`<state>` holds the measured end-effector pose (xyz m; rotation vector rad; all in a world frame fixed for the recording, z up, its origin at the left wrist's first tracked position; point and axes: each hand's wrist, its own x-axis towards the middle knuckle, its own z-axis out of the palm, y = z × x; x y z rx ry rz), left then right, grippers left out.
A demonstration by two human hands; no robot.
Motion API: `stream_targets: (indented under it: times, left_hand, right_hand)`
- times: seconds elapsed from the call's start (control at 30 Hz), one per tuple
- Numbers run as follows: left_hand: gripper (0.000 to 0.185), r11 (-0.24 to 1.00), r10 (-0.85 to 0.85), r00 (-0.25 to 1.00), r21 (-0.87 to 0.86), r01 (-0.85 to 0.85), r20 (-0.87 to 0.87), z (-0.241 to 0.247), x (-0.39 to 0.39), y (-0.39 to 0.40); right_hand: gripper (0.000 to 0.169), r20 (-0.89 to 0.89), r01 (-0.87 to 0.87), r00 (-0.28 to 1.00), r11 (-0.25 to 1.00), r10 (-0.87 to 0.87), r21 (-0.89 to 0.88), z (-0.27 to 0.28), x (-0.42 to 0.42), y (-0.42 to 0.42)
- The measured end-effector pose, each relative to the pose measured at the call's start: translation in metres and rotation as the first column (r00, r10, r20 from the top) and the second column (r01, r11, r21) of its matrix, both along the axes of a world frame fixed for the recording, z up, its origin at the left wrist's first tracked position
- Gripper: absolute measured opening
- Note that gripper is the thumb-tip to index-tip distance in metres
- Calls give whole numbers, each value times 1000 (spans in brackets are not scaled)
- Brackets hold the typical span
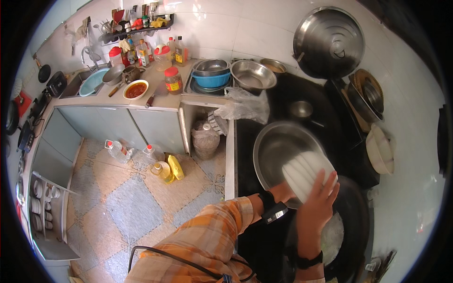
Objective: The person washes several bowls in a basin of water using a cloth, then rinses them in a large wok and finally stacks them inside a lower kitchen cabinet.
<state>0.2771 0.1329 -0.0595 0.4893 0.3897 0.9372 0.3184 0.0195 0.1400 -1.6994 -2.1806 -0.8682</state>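
Note:
Between my two hands is a stack of nested white dishes (307, 173), apparently bowls, tipped on its side above a wide metal basin (263, 159). My left hand (283, 192) reaches in from the left at the stack's lower edge, its fingers hidden behind the white pieces. Spread over the near right side of the stack is my right hand (316, 201), with its fingertips on the outer surface. Just right of and below the hands, a large black wok (359, 212) holds pale, cloudy contents (332, 238), partly covered by my right forearm.
A small metal ladle (301, 109) and a plastic bag (247, 106) lie beyond the basin. Metal bowls (253, 74) stand farther back. On the left counter are a bowl of red sauce (136, 90) and a cleaver (155, 95). Bottles (163, 172) stand on the floor; a cupboard door (53, 182) hangs open.

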Motion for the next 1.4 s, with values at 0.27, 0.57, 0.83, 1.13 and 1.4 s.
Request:
stream_targets:
  times: [0.27, 0.57, 0.83, 1.13, 1.4]
  left_hand:
    - [38, 974, 32, 853, 207, 90, -520, -15, 1, -6]
    - [37, 856, 278, 866, 516, -27, -415, 15, -17, -24]
    - [63, 975, 223, 864, 107, -195, -451, 132, -42, -20]
    - [68, 861, 490, 585, 462, -212, -646, 207, -94, -163]
    - [85, 823, 569, 712, 284, -493, -412, 122, -136, -339]
  right_hand:
    - [66, 25, -71, 997, 992, 69, 104, 9, 3, 0]
    - [71, -260, -22, 966, 997, 2, -74, 21, 12, -3]
    - [62, -960, -225, 275, 968, -48, -113, -1, 103, 24]
    - [62, -830, -595, -313, 776, -462, -208, -10, 102, -43]
    - [61, -726, -859, -102, 428, -680, -280, -76, 43, -143]
